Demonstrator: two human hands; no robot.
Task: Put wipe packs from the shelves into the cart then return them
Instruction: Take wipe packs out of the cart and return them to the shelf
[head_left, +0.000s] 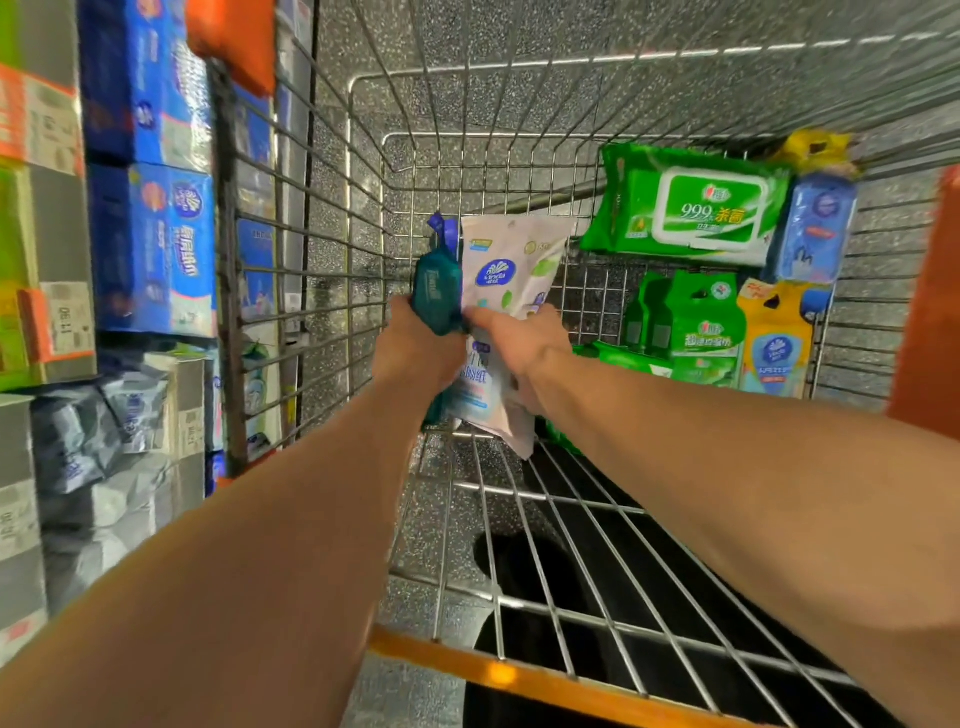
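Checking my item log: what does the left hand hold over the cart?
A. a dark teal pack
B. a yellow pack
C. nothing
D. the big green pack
A: the left hand grips the dark teal pack, while the big green pack lies at the cart's far end.

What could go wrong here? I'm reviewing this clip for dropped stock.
The left hand grips the teal pack while the right hand pinches the pale pack mid-body, so either might slip. The green packs lean at the cart end and could topple if bumped.
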